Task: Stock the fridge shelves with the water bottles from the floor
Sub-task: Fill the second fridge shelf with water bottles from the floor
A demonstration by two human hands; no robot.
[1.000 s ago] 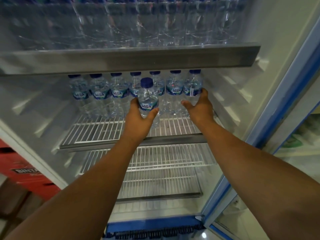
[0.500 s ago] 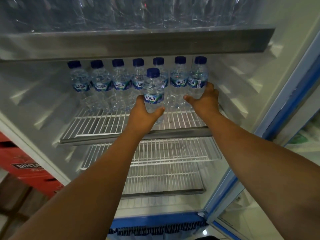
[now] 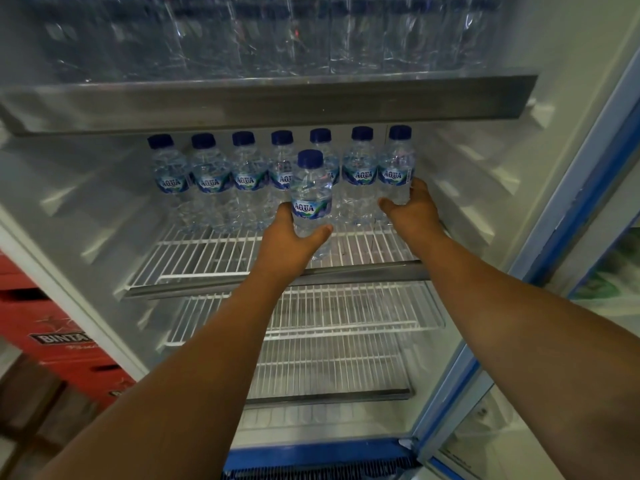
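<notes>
Water bottle (image 3: 311, 192), blue-capped, is upright in the grip of the left hand (image 3: 291, 242), fingers wrapped round its lower half. It stands on or just above the wire shelf (image 3: 214, 251), just in front of the back row (image 3: 249, 178). The right hand (image 3: 412, 213) clasps the end bottle (image 3: 396, 164) of that row. Pushed back carelessly, the held bottle could knock its neighbours over. Its base might also catch between the wires and tip.

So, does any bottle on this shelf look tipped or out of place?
Nothing stands out. The back row stands upright; the left hand holds the front bottle upright, the right hand grips the rightmost bottle. No spill shows.
</notes>
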